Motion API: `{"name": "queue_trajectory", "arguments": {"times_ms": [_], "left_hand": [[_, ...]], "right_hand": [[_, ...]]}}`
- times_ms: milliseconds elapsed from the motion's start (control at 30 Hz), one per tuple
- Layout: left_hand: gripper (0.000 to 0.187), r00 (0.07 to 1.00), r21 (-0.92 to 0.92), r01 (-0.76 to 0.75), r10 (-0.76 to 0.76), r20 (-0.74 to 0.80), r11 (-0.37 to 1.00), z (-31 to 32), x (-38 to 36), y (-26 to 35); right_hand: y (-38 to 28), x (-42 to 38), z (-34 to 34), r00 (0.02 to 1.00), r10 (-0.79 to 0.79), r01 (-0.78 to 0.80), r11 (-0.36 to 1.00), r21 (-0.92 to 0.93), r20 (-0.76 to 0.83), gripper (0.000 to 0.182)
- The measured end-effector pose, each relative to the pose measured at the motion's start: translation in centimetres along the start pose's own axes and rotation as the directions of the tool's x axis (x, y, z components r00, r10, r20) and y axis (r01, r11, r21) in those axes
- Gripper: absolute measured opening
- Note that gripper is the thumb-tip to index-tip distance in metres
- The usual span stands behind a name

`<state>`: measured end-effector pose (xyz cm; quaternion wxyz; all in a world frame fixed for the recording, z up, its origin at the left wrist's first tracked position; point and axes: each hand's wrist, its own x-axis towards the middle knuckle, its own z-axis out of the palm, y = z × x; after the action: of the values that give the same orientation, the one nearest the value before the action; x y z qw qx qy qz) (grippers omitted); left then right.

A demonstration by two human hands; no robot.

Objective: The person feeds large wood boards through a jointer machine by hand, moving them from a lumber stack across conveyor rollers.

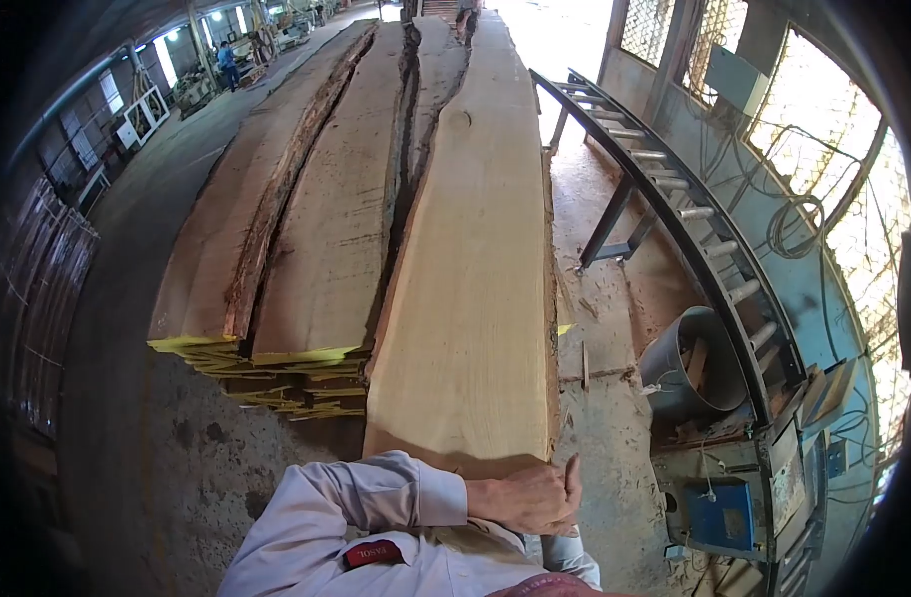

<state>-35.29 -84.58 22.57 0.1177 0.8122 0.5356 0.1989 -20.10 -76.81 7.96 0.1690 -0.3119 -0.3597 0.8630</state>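
with 2 hands [523,497] together just by the near end of the pale board [465,298], right of the darker planks [341,209], cannot tell if gripping anything; best stand square, sight along it to the knot [461,118] and mind the bark [551,249].

Stacked slabs [346,199] and a roller conveyor [694,212] mark a timber workshop.
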Motion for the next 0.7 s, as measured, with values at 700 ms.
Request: {"name": "queue_trajectory", "arguments": {"times_ms": [700], "left_hand": [[0.018, 0.94, -0.197, -0.19, 0.12, -0.319, 0.962, -5.1, 0.3, -4.3]], "right_hand": [[-1.7, 6.9, 5.8, 0.828, -0.561, 0.555, 0.815, -0.166, 0.017, 0.038]]}}
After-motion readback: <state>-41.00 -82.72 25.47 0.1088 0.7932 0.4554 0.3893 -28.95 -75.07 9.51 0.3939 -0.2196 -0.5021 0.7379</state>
